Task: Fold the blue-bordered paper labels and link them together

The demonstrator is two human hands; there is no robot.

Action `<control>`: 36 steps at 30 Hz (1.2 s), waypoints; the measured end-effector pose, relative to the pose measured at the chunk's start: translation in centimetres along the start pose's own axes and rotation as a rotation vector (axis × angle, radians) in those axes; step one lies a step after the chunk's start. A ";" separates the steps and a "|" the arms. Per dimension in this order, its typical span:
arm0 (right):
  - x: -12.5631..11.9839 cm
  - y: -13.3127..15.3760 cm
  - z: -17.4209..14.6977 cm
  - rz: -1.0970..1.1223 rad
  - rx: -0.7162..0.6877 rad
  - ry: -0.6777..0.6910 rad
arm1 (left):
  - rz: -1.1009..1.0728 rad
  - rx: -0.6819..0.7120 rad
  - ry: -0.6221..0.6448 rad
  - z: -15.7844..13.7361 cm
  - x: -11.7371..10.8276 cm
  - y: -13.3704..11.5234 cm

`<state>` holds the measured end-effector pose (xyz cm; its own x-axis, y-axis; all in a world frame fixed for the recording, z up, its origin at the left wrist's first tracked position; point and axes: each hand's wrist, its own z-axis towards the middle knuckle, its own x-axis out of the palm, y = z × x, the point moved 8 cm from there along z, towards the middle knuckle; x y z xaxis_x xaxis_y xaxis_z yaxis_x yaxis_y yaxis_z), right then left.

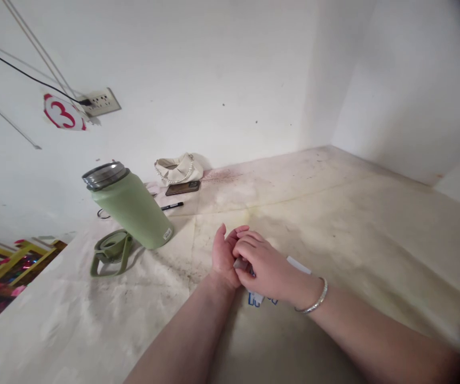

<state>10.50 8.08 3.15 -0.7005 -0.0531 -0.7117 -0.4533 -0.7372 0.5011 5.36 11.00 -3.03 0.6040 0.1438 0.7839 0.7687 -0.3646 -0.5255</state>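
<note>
My left hand (225,258) is palm up over the table, thumb stretched out and fingers loosely curved, so it looks open. Across its palm lies my right hand (264,264), its fingers bent around a small greyish piece (240,263) whose kind I cannot make out. My right hand partly covers the left palm and fingers, so anything lying there is hidden. Under my right hand, blue bent-wire shapes like paper clips (254,300) show on the table beside something white. Another white flat piece (299,265) sticks out behind the right wrist, mostly hidden.
A green bottle (134,208) without its lid stands at left, its looped lid (112,250) beside it. Farther back are a black pen (173,206), a phone (182,188) and a cream bag (180,168). A cloth covers the table (166,309); a wall socket (104,102) is above.
</note>
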 end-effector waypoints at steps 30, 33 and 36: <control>-1.2 -3.6 -0.2 0.083 0.331 -0.222 | 0.213 -0.021 0.068 0.0 0.6 1.8; -1.2 -3.4 -0.3 0.087 0.331 -0.237 | 0.210 -0.007 0.092 -0.1 1.1 1.7; -1.2 -3.3 -0.4 0.098 0.331 -0.250 | 0.192 -0.001 0.116 -0.2 1.4 1.8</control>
<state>13.06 10.28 2.10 -0.8425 0.0830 -0.5323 -0.5022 -0.4787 0.7202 7.56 10.41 -2.79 0.7110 -0.0352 0.7024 0.6417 -0.3760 -0.6684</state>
